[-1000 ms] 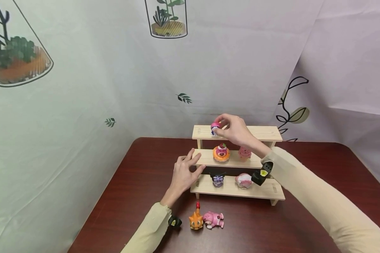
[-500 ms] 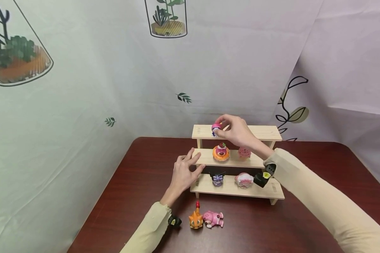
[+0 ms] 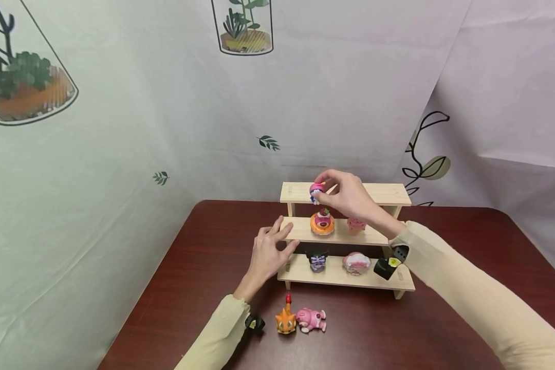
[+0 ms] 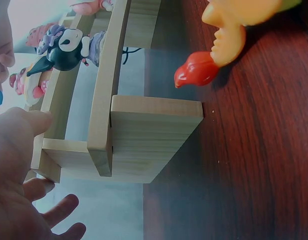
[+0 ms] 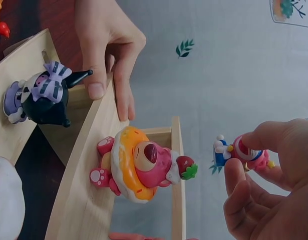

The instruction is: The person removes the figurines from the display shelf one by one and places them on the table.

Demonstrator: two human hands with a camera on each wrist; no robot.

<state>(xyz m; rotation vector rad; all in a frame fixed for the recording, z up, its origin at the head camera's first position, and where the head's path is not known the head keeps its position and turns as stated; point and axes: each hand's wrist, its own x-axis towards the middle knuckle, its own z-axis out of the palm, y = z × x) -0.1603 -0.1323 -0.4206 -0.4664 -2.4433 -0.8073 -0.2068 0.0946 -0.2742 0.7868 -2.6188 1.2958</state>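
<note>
head view: right hand (image 3: 349, 195) was up at the left half of the top shelf, thumb and fingers closed in a pinch on a pink-topped figure (image 3: 316, 192). left hand (image 3: 265, 253) was at the left end of the middle shelf of the wooden rack (image 3: 390, 193), thumb and a finger spread wide. middle shelf had the donut bear (image 3: 322, 224) and a pink cone figure (image 3: 356, 226), partly behind the right arm; bottom shelf had the dark-eared figure (image 3: 317, 262) and a white-and-pink figure (image 3: 356, 263). orange figure (image 3: 285, 322) and pink bear (image 3: 311, 319) lay side by side on the table (image 3: 374, 334), in front of the rack.

left wrist view: left thumb was on a shelf edge, one finger by the shelf end, the others loose and holding nothing. looked like a light steadying hold. orange figure's red tip lay near the rack's foot.

right wrist view: pinch was clear, thumb one side, fingers the other. figure's blue-and-white feet pointed toward the rack, with a gap seen to the top board, so probably not resting on it.

step in hand, as judged: positioning the figure at the top shelf. next move would call for lowering it feet-first onto the board, then letting go gently, left hand bracing; a nudge could tip it.
</note>
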